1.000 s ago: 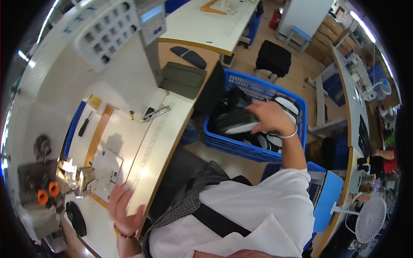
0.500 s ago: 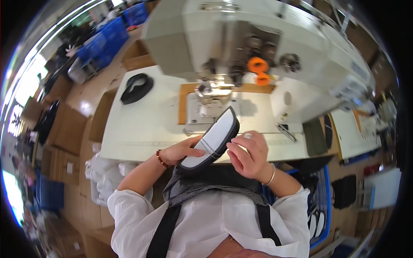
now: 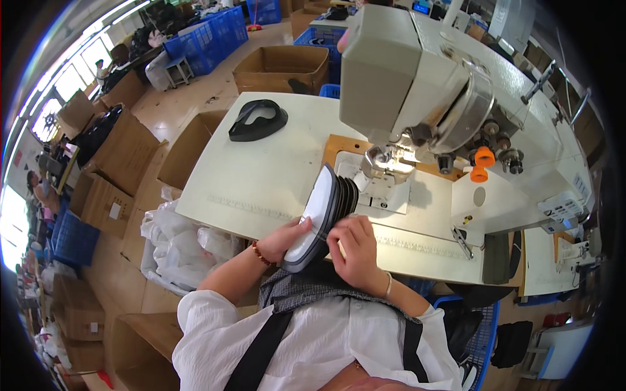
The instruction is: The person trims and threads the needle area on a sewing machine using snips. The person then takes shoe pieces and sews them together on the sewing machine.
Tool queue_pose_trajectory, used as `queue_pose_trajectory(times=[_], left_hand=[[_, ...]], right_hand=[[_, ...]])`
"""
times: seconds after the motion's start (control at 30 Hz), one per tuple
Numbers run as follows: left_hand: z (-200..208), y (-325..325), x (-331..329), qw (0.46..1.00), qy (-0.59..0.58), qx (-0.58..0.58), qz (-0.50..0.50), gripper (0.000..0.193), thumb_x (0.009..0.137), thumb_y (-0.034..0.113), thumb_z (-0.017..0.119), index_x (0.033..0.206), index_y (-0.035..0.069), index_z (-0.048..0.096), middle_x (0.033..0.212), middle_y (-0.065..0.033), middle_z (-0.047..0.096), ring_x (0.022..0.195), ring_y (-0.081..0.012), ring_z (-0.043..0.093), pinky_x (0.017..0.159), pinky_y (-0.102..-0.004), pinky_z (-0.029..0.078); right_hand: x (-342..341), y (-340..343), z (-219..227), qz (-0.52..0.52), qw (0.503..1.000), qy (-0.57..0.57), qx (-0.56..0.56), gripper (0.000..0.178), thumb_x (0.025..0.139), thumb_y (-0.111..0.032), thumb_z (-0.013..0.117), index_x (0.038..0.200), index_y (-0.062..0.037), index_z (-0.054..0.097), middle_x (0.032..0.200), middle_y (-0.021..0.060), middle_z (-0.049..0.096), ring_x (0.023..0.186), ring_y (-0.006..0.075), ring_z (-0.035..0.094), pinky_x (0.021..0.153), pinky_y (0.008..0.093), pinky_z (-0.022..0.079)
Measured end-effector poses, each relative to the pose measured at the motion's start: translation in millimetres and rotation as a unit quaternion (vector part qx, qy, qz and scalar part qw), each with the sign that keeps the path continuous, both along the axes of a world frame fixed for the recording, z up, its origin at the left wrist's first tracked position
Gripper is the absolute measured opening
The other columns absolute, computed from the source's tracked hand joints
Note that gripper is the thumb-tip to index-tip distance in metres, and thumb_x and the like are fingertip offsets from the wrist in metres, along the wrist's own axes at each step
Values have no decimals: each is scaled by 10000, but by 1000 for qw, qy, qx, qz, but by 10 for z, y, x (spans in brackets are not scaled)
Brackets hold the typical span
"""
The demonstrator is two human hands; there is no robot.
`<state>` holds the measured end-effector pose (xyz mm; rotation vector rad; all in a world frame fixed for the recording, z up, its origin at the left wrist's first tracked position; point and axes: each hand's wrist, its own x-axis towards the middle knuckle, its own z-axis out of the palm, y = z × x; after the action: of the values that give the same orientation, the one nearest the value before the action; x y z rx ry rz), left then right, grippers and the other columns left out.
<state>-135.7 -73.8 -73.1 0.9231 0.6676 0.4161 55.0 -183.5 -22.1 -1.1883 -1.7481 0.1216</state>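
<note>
My left hand grips the lower left side of a stack of curved, half-moon pads, thumb pressed on the white face of the front one. Black edges of several pads fan out along the right side. A thin band runs across the stack. Against the right edge, my right hand is closed, fingers curled and pinched where the band meets the edge; its fingertips are partly hidden. The stack is held tilted over the front edge of the white sewing table.
Behind the stack stands a large sewing machine, its needle area lit. A black curved piece lies at the table's far left, tweezers at the right. White plastic bags sit below left, cardboard boxes beyond, a blue basket by my right.
My right hand has moved in from beside the stack and closed at its edge. The stack has turned more upright, showing its layered edges. The view has shifted, putting the machine further right.
</note>
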Motion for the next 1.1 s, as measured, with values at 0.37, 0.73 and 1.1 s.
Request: queue_pose_trajectory(times=[0.37, 0.73, 1.1], left_hand=[[318, 1013, -422, 786, 102, 293, -534, 989, 754, 627, 800, 1435, -27, 504, 1304, -173, 646, 1185, -219, 583, 1041, -352, 433], [609, 1862, 84, 672, 285, 652, -205, 893, 621, 286, 890, 1411, 73, 531, 1244, -169, 642, 1177, -340, 583, 1034, -424, 440], [126, 2013, 222, 583, 354, 700, -211, 1310, 475, 223, 954, 1586, 139, 265, 1393, -177, 508, 1320, -385, 447, 1124, -492, 324]], right_hand=[[831, -12, -147, 62, 899, 346, -263, 73, 936, -64, 674, 886, -39, 627, 764, -57, 585, 706, 28, 503, 650, 191, 407], [2014, -1941, -234, 68, 900, 118, -414, 68, 812, -26, 734, 833, -27, 669, 989, 118, 661, 959, 199, 633, 855, 329, 496], [2520, -2100, -2568, -504, 777, 51, -372, 145, 884, -67, 576, 917, 15, 691, 830, 231, 718, 777, 354, 729, 695, 456, 588]])
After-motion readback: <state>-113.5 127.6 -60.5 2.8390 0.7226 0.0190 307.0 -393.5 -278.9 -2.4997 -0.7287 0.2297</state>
